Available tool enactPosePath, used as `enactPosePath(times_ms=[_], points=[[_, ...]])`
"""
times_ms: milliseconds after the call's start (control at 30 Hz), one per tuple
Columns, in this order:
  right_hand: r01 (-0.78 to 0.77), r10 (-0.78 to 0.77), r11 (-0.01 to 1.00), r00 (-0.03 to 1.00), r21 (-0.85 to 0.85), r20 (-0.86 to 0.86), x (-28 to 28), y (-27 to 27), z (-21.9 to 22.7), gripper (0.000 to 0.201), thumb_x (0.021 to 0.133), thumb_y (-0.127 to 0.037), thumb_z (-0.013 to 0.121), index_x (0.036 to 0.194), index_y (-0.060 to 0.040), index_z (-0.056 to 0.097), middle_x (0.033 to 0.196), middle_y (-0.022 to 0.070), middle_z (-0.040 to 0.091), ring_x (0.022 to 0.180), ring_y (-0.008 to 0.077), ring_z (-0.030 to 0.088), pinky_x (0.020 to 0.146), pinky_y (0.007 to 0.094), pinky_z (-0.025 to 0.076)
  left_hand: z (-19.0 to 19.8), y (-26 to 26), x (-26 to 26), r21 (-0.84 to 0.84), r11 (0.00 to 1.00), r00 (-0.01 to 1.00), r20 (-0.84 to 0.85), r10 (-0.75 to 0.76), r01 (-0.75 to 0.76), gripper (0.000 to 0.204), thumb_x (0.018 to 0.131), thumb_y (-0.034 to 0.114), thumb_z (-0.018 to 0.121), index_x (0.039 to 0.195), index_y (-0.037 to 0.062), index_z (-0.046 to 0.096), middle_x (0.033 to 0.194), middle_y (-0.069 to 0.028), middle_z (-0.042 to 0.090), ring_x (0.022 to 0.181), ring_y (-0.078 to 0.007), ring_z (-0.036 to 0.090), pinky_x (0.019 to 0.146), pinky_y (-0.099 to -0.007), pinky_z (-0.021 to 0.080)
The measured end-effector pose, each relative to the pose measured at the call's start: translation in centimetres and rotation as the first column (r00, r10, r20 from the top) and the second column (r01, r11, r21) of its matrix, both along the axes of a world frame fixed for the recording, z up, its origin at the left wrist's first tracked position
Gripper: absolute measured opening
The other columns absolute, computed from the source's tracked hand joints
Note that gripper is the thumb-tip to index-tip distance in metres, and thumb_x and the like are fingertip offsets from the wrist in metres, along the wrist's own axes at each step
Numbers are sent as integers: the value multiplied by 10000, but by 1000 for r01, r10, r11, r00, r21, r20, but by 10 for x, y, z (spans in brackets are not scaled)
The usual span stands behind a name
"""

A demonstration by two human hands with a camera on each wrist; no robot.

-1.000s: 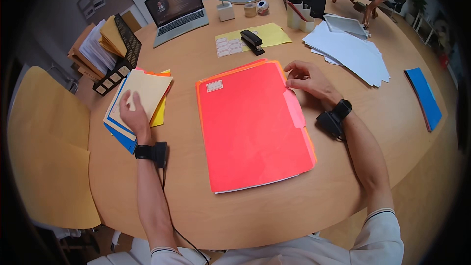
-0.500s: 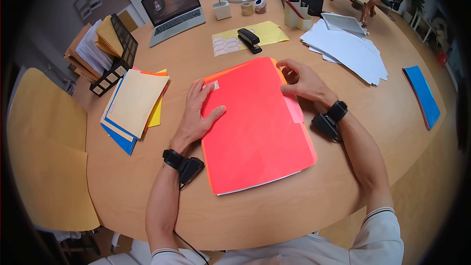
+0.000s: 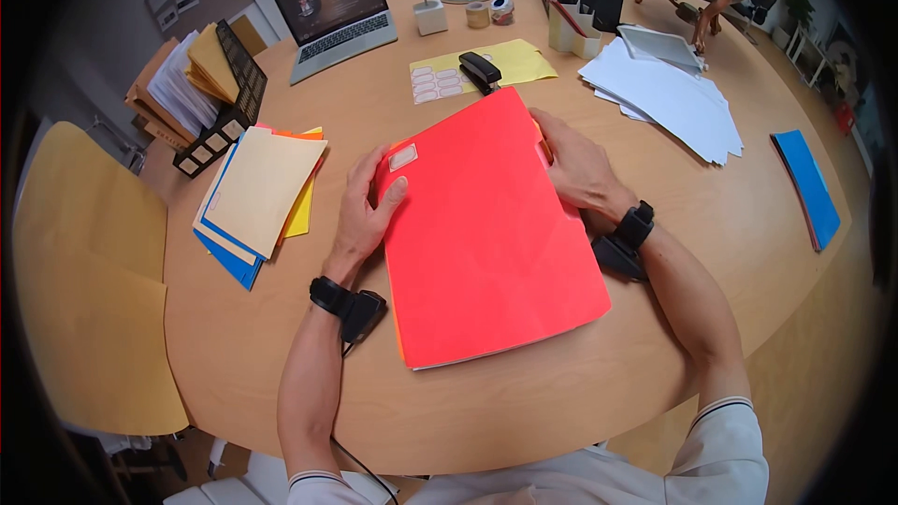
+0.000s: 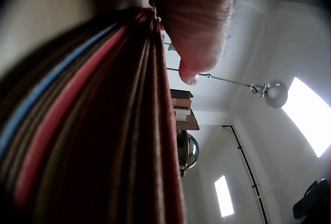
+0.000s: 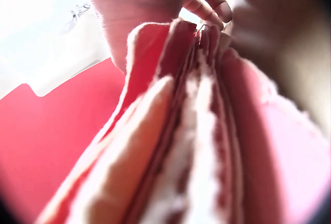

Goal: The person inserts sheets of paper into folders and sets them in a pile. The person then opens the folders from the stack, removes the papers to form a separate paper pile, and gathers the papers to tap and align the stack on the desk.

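Observation:
A stack of file folders is between my hands, its far end tilted up and overlapping the stapler in the head view. The top folder is red, with a small white label near its far left corner. My left hand grips the stack's left edge, thumb on top. Along the right edge, my right hand holds the far part, and its fingers show past the stack in the right wrist view. Layered folder edges, one blue, fan out in the left wrist view.
To the left lie cream, blue and yellow folders beside a black file holder. A yellow sheet with labels lies beyond the stack. Loose white papers and a blue folder are on the right. A laptop stands behind.
My left hand came from the cream folder to the red stack's left edge. My right hand took a fuller hold on the right edge, and the stack's far end rose.

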State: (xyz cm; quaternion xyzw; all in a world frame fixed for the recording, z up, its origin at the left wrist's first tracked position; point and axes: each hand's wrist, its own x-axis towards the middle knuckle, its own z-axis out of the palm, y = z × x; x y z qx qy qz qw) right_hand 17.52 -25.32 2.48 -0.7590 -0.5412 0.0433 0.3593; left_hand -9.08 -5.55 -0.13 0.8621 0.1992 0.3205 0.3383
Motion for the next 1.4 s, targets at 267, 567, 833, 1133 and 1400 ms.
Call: enactPosePath(times_ms=[267, 567, 833, 1133, 1400], points=[[-7, 42, 980, 984, -200, 173, -2, -3, 0, 721, 857, -578, 614, 1426, -145, 522, 1168, 199, 582, 1083, 385, 612, 845, 514, 532, 4, 3, 3, -312, 946, 990, 132, -53, 93, 521, 1025, 276, 610, 1428, -34, 495, 1389, -191, 556, 1330, -266, 495, 1139, -368, 371], [-35, 66, 995, 929, -90, 365, -3, -2, -11, 584, 878, -495, 614, 1339, -137, 617, 1469, 264, 424, 1351, 425, 430, 933, 529, 492, 5, -2, 3, -150, 986, 996, 57, -62, 70, 515, 1068, 306, 520, 1444, -44, 477, 1378, -159, 582, 1313, -219, 520, 1128, -347, 378], [-161, 211, 977, 799, -138, 563, 1, -2, -20, 496, 922, -419, 535, 1273, -89, 656, 1468, 147, 465, 1399, 397, 371, 1059, 577, 339, 10, 0, 1, -360, 927, 963, 268, 0, 101, 458, 1079, 323, 506, 1338, -45, 593, 1240, -118, 651, 1170, -166, 584, 1045, -299, 428], [-181, 264, 963, 780, -200, 567, 4, -4, -20, 471, 912, -423, 532, 1198, -74, 667, 1346, 136, 558, 1350, 392, 407, 1024, 565, 366, 17, -3, 0, -510, 849, 944, 326, 44, 137, 445, 1074, 338, 529, 1264, -47, 647, 1162, -72, 687, 1087, -95, 597, 979, -259, 452], [-220, 281, 958, 852, -185, 441, -5, -10, -5, 606, 901, -496, 558, 1367, -109, 565, 1478, 160, 479, 1343, 387, 424, 1036, 536, 366, 2, 13, -6, -577, 768, 892, 451, 17, 277, 281, 1083, 294, 521, 1018, 42, 626, 962, 2, 651, 885, -56, 565, 822, -223, 446]])
